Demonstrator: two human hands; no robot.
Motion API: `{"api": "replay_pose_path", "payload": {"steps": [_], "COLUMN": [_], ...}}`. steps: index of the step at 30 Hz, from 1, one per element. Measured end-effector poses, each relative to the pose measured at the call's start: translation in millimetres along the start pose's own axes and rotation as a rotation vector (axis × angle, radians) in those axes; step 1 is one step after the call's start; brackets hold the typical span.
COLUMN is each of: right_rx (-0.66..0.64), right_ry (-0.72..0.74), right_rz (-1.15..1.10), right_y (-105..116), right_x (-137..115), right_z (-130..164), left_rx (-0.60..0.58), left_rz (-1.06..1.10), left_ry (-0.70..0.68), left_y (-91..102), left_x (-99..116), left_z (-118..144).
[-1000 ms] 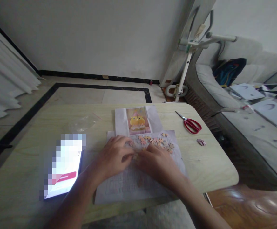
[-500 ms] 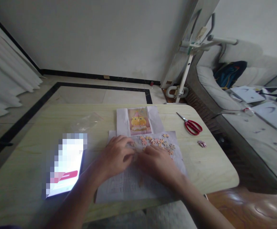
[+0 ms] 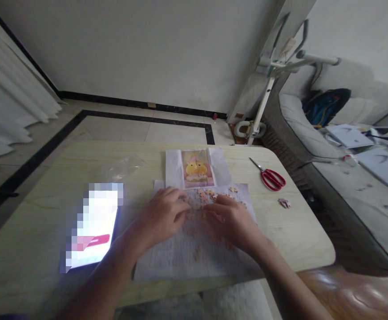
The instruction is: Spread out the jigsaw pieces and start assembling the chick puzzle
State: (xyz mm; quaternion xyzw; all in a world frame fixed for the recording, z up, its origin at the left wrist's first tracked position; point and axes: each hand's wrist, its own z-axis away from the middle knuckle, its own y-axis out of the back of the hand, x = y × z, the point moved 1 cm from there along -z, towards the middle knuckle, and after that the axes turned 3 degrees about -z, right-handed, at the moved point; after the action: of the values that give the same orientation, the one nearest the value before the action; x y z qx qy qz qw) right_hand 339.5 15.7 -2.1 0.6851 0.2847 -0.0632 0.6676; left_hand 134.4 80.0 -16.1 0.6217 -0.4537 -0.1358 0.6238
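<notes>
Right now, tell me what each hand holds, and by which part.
Neither visibly grips anything. The left hand and right hand lie palms down on the puzzle pieces scattered over the paper sheet; fingertip holds cannot be told.

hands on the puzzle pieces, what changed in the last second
The right hand slid a little away from the person, over the loose puzzle pieces, covering more of them. The left hand stayed flat on the paper. Picture card, scissors and phone did not move.

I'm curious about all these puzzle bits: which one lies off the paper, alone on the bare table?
The small piece just below the red scissors, right of the right hand. The others lie on the white paper by the hands.
</notes>
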Motion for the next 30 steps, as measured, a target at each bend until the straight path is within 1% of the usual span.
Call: {"api": "replay_pose_path", "payload": {"steps": [3,6,10,15,22,30], "right_rx": [-0.052,-0.055,-0.092,-0.105,-0.031,0.057], "right_ry": [-0.002,-0.008,0.021,0.018,0.116,0.158], "right_rz": [0.03,0.044,0.014,0.023,0.149,0.082], "right_y": [0.1,0.0,2.1,3.4,0.8,-3.1], "right_x": [0.2,0.1,2.0,3.1,6.9,13.4], "right_z": [0.2,-0.4,0.3,1.3,-2.6,-0.4], "left_rx": [0.003,0.008,0.028,0.052,0.022,0.026], "left_rz": [0.003,0.011,0.007,-0.002,-0.002,0.027], "left_ry": [-0.001,0.006,0.01,-0.012,-0.015,0.005], "left_y": [-0.9,-0.5,0.5,-0.8,-1.7,-0.6], "left_x": [-0.6,-1.6,-4.1,-5.6,0.4,0.4], "left_z": [0.4,0.8,1.1,1.0,-0.8,-0.9]}}
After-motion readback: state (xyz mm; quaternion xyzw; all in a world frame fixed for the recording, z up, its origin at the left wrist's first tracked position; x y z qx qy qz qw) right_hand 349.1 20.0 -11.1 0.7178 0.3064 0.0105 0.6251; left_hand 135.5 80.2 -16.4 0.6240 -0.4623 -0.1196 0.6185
